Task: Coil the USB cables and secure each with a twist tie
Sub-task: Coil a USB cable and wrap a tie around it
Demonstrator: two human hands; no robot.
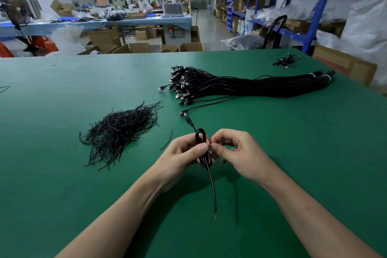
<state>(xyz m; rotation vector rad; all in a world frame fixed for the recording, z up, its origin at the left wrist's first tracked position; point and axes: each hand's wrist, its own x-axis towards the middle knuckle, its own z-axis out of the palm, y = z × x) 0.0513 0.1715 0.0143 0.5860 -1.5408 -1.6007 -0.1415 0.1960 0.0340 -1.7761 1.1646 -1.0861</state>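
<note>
Forearms (pixel 129 201) cross the green desk (pixel 62 174) from six o'clock; a USB cable bundle (pixel 251 86) lies at one o'clock, a twist-tie pile (pixel 121 130) at ten. Left hand (pixel 184 153) grips a coiled cable (pixel 200 135) at centre; right hand (pixel 238 153) pinches its tie (pixel 210 147).

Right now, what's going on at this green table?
A person is securing a coiled cable. The left hand grips it, while the right hand pinches what looks like a twist tie at the coil's middle; whether it is twisted closed cannot be told. The cable's bare end hangs toward the person. On the green table, a pile of twist ties lies to the left and a large bundle of uncoiled cables lies farther back.
</note>
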